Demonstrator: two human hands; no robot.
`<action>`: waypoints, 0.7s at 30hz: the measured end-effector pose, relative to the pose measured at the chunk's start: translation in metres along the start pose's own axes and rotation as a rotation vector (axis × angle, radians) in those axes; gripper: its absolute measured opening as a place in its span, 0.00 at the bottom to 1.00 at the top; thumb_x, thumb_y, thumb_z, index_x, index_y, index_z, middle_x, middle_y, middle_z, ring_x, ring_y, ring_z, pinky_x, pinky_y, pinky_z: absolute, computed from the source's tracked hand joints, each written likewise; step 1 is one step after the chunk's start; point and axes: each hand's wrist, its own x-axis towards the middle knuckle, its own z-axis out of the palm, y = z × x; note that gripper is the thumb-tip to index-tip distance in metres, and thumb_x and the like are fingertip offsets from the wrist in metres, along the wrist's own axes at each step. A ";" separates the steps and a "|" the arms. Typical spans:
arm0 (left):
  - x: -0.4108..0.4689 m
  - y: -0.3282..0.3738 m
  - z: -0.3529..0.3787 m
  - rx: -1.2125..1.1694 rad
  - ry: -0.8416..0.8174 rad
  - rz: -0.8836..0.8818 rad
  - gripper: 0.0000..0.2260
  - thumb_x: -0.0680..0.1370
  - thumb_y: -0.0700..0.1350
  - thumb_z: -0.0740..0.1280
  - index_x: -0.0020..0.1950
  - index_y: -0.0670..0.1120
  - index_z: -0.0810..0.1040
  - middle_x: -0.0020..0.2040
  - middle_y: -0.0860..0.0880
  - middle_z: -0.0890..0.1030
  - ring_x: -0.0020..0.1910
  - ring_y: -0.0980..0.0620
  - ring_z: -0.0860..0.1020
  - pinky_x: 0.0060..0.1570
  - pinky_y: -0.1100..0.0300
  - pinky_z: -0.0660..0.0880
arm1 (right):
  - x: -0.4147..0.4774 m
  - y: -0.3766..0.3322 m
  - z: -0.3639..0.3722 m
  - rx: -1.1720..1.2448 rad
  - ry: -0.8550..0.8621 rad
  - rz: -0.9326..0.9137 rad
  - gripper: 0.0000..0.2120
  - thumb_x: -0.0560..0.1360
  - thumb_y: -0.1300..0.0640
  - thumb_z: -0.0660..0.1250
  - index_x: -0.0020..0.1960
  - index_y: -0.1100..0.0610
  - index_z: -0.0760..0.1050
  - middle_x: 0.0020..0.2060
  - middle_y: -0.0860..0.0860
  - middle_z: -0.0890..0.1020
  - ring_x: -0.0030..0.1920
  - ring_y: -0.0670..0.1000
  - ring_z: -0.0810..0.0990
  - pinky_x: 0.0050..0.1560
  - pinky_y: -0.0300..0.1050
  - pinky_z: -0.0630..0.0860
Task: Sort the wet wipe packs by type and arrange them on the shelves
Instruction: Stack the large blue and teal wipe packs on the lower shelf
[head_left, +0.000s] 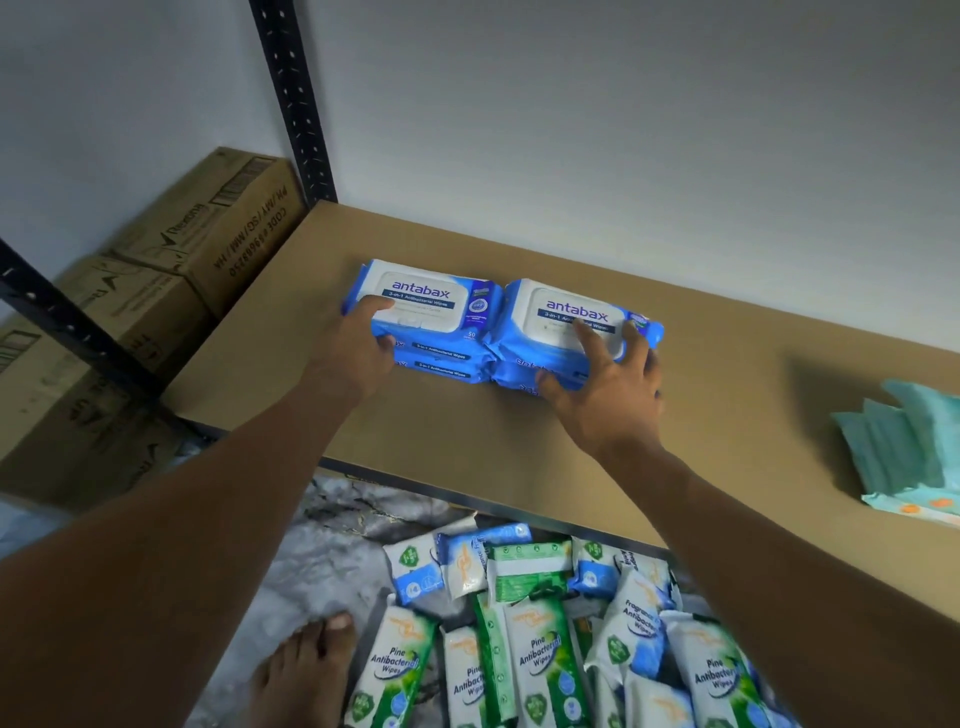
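Two stacks of blue wet wipe packs sit side by side on the brown shelf (519, 447), touching each other. The top pack of each one says "antabax" in blue, with "3-in-1 Antibacterial Wipes" under it. The same words show on the front edges of the packs below.

The person's left grip (363, 345) holds the left stack (434, 304), with the fingers curled round its left end. The right grip (608, 397) holds the right stack (566, 312). Its fingers are spread over the white lid on top and its thumb presses the front side.

Far to the right on the same shelf lie some pale green packs (904, 447). Their writing is too blurry to read.

Down on the floor (322, 551), in front of the shelf, is a heap of more packs. The green pack (540, 660) says "Pine Antibacterial Wipes". The blue and white pack (639, 618) says "Fragrance Free Antibacterial Wipes". A bare foot (306, 670) stands just beside the heap.

To the left are brown boxes (218, 228), and one says "Rexona". A black post (296, 98) stands at the shelf's back corner.
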 end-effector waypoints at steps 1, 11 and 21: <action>-0.002 0.005 -0.005 0.046 -0.007 -0.011 0.21 0.80 0.44 0.65 0.72 0.55 0.68 0.73 0.46 0.68 0.66 0.44 0.73 0.60 0.50 0.76 | -0.001 0.000 -0.005 -0.004 -0.019 -0.006 0.36 0.73 0.33 0.65 0.77 0.38 0.57 0.78 0.53 0.50 0.78 0.61 0.48 0.72 0.63 0.59; -0.092 0.135 -0.050 0.241 -0.195 0.102 0.21 0.77 0.47 0.68 0.70 0.52 0.73 0.73 0.45 0.64 0.69 0.45 0.70 0.69 0.56 0.65 | -0.066 0.023 -0.109 0.041 -0.101 -0.130 0.30 0.75 0.38 0.65 0.74 0.46 0.67 0.72 0.56 0.63 0.70 0.61 0.64 0.70 0.55 0.65; -0.217 0.262 -0.055 0.142 -0.288 0.265 0.21 0.78 0.50 0.67 0.72 0.52 0.70 0.70 0.45 0.71 0.62 0.45 0.75 0.61 0.55 0.71 | -0.164 0.104 -0.234 0.141 -0.083 -0.089 0.25 0.77 0.46 0.67 0.72 0.50 0.70 0.65 0.59 0.71 0.65 0.60 0.72 0.66 0.49 0.69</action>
